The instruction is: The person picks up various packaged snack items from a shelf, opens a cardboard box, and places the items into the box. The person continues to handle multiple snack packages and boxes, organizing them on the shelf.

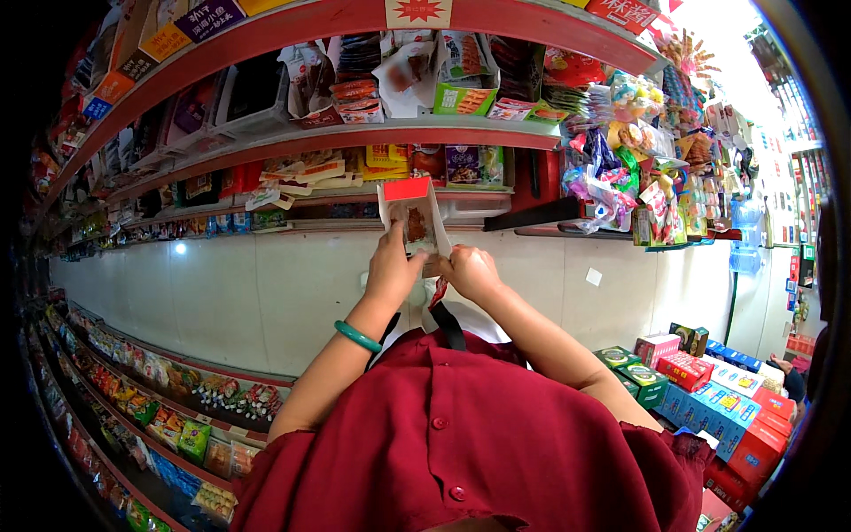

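Observation:
Both hands hold a small open cardboard box (440, 232) in front of my chest, with a red flap at its far end and pale inner walls. Inside lies a brownish-red snack packet (415, 227). My left hand (396, 264) is closed on the box's left and near side, its thumb toward the near end. On the near right corner, my right hand (472, 269) has its fingers curled against the cardboard. A green bangle (357, 336) circles my left wrist.
Ahead stand red-edged shelves (346, 136) packed with snack boxes and packets. Hanging toys and bagged goods (634, 160) crowd the right end. Low snack shelves (168, 403) run along the left, and stacked cartons (709, 399) stand at the right. A white paper square (594, 277) lies on the tiled floor.

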A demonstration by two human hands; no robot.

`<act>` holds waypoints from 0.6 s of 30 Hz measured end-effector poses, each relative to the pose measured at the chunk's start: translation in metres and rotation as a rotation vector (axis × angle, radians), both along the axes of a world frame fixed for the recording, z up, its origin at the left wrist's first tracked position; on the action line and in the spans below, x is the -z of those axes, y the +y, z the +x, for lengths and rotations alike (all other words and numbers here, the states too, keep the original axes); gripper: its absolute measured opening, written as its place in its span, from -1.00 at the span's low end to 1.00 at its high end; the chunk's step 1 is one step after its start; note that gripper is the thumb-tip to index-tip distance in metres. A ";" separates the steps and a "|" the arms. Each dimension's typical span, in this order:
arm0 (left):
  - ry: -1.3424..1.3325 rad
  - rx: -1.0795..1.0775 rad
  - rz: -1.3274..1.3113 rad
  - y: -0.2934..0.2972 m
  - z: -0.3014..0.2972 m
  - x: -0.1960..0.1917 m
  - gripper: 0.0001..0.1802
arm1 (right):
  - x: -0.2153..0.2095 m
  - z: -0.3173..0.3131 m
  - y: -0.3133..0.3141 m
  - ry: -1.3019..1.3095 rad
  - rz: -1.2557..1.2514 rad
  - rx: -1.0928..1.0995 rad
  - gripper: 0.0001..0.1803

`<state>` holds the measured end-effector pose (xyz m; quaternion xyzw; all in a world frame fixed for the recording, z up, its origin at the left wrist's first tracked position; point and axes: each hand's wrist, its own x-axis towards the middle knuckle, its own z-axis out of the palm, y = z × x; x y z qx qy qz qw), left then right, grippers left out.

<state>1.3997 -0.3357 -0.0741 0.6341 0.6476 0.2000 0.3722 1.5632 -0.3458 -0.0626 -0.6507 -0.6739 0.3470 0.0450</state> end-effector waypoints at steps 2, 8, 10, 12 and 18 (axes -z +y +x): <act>0.099 0.125 0.093 -0.011 0.000 -0.003 -0.41 | 0.005 -0.001 -0.001 0.009 0.041 0.000 -0.69; 0.218 0.283 0.104 -0.024 -0.013 0.004 -0.74 | 0.002 0.001 0.000 0.036 0.089 -0.029 -0.68; 0.308 0.321 0.060 -0.025 -0.013 0.006 -0.71 | -0.002 0.000 -0.002 0.032 0.065 -0.068 -0.66; 0.390 0.324 -0.077 -0.014 -0.009 -0.006 -0.65 | -0.002 -0.002 -0.005 0.028 0.091 -0.096 -0.63; 0.302 0.352 -0.356 -0.007 -0.007 -0.036 -0.35 | -0.006 0.001 -0.006 -0.005 0.060 -0.126 -0.64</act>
